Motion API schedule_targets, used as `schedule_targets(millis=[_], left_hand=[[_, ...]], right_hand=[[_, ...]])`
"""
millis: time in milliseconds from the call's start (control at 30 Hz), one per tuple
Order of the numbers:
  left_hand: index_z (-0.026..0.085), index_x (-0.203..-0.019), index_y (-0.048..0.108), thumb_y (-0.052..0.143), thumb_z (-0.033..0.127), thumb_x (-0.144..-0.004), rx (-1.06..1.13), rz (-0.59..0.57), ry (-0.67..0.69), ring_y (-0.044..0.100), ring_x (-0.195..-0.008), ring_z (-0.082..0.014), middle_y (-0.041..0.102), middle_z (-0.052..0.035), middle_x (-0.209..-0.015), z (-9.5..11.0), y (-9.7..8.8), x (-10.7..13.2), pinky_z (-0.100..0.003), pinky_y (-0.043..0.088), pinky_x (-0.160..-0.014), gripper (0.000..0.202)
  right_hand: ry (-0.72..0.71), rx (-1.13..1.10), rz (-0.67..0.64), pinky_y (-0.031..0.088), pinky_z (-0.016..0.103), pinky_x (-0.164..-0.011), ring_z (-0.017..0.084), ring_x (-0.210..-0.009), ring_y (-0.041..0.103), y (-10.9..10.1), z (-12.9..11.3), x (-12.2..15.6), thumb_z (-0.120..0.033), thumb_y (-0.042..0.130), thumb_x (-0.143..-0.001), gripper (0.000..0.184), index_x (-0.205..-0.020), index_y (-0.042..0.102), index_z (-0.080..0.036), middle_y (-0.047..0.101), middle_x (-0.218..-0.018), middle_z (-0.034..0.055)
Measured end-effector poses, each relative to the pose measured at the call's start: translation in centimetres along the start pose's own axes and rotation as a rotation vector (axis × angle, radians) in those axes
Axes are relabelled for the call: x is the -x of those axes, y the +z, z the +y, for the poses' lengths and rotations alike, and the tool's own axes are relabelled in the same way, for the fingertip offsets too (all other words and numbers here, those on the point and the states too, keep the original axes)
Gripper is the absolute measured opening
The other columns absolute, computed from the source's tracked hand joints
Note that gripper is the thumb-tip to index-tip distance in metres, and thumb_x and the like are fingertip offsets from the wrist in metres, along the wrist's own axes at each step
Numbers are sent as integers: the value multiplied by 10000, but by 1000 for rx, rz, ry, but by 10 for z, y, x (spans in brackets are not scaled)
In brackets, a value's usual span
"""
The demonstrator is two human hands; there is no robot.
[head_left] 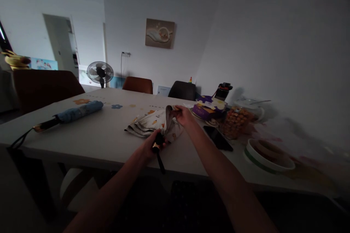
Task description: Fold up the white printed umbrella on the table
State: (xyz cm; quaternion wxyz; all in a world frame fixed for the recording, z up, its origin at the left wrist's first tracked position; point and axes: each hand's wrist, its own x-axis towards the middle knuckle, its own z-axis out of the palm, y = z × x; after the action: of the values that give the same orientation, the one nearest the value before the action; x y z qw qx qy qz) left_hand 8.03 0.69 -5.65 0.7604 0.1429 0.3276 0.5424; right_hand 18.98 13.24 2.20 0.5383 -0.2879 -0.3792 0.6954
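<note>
A folded white umbrella (146,123) with small orange prints lies on the white table (109,134) in front of me. My left hand (151,146) is closed around its dark handle, which has a gold band and a strap hanging over the table edge. My right hand (183,114) pinches a flap of the umbrella's fabric and lifts it above the canopy. A second folded umbrella (78,112), blue with a black handle, lies apart on the table to the left.
To the right are a black phone (218,138), a jar of orange snacks (236,121), a purple box (206,109) and a green-rimmed bowl (266,154). Chairs (138,84) stand at the far side, with a standing fan (100,72) behind. The room is dim.
</note>
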Motion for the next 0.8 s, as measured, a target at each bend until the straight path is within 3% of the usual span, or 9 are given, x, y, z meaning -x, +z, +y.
schedule_targets(millis=[100, 233, 400, 467, 600, 700, 800], left_hand=[[130, -763, 483, 416, 269, -888, 77, -57, -27, 486, -413, -71, 519, -31, -580, 1, 0, 0, -140, 409, -369, 199], [124, -786, 447, 378, 225, -889, 212, -122, -95, 434, -419, -62, 469, -13, -589, 5, -2, 2, -145, 395, -360, 160], [152, -727, 387, 369, 286, -882, 285, -182, -187, 396, -422, -62, 400, 8, -579, 6, -6, 1, -143, 348, -330, 206], [158, -709, 379, 368, 298, -876, 271, -180, -186, 392, -418, -62, 384, 13, -572, 6, -6, 1, -137, 322, -314, 218], [161, -695, 389, 383, 271, -866, 230, -171, -142, 389, -410, -58, 377, 19, -563, 6, -3, 0, -123, 295, -306, 204], [160, -702, 410, 444, 288, -868, 199, -148, -111, 366, -385, -45, 363, 36, -546, 6, -1, -1, -107, 261, -295, 213], [159, -701, 413, 431, 356, -884, 211, -132, -115, 360, -373, -39, 355, 42, -539, 5, 0, -2, -103, 252, -292, 269]], right_hand=[[41, 13, -10, 521, 256, -541, 130, -516, 583, 7, 0, -2, -40, 484, -723, 130, -664, 525, -150, 603, -567, 10], [42, 228, -41, 514, 287, -532, 141, -520, 578, 17, 1, -11, -102, 521, -702, 66, -672, 514, -160, 599, -575, 3], [-113, 622, 109, 407, 203, -447, 111, -496, 528, 32, 19, -24, -201, 614, -618, 90, -661, 554, -150, 583, -565, -14], [-215, 746, 110, 370, 183, -444, 104, -525, 522, 35, 33, -28, -221, 612, -614, 92, -641, 568, -146, 589, -583, -14], [-328, 1202, -68, 360, 185, -475, 119, -586, 543, 37, 64, -34, -254, 527, -673, 150, -588, 591, -150, 613, -592, 6], [-289, 1312, -173, 345, 186, -477, 123, -556, 531, 41, 80, -33, -200, 590, -603, 176, -438, 541, -161, 559, -468, 2], [-263, 1341, -316, 352, 180, -483, 116, -536, 528, 48, 85, -24, -191, 621, -583, 154, -441, 571, -161, 555, -449, -12]])
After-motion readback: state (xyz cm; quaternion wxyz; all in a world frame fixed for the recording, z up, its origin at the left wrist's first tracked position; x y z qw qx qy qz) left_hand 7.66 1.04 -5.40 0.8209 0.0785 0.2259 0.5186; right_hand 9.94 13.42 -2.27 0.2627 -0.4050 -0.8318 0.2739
